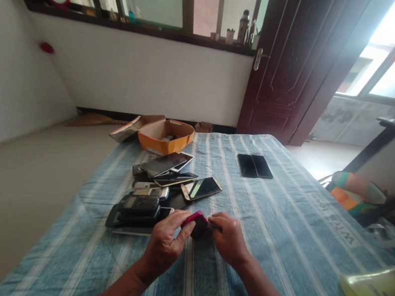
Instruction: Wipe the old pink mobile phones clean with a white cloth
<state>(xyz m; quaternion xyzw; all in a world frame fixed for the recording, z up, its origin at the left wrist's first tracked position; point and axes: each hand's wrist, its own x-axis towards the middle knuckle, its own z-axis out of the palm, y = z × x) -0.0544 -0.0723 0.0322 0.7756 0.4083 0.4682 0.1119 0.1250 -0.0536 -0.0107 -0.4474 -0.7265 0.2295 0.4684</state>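
Note:
Between my two hands, a pink-edged phone with a dark face (200, 226) is tilted up above the striped cloth. My left hand (169, 236) grips its left side between thumb and fingers. My right hand (227, 236) is closed around a small dark thing at the phone's right edge, too small to make out. Just beyond lies a gold-framed phone (201, 188). A pile of phones is to the left, with a black handset (139, 205), a silver keypad phone (151, 190) and a large dark phone (163, 164).
An open orange box (166, 138) stands at the table's far left edge. Two dark phones (255, 166) lie side by side farther back. A yellow transparent packet (372, 291) is at the right on the blue striped cloth (283, 223). A brown door (292, 57) stands beyond.

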